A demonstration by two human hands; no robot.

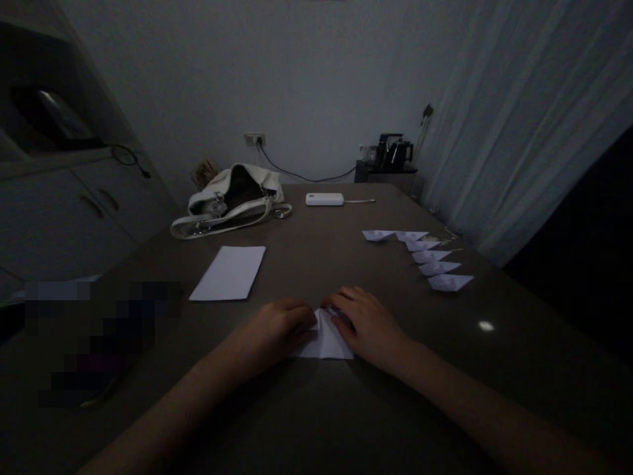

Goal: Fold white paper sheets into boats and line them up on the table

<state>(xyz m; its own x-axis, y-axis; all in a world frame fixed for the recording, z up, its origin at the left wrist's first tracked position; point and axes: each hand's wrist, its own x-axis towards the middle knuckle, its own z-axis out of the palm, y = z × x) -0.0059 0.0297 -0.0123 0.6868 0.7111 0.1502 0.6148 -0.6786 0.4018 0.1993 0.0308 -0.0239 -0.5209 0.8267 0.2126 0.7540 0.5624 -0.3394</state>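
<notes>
A partly folded sheet of white paper (pixel 324 342) lies on the dark table in front of me, with creases running down from its top point. My left hand (pixel 284 323) grips its left side, fingers curled over the edge. On the other side my right hand (pixel 363 320) pinches the upper right part between thumb and fingers. Both hands partly cover the paper. Several folded paper boats (pixel 440 267) stand in a curved row at the right. To the left rests a stack of blank white paper (pixel 230 274).
A white handbag (pixel 237 198) with its strap sits at the back left of the table (pixel 321 264). Near the far edge lies a white power bank (pixel 324 199) with a short cable. A black kettle (pixel 398 155) stands beyond. A pixelated area covers something at left.
</notes>
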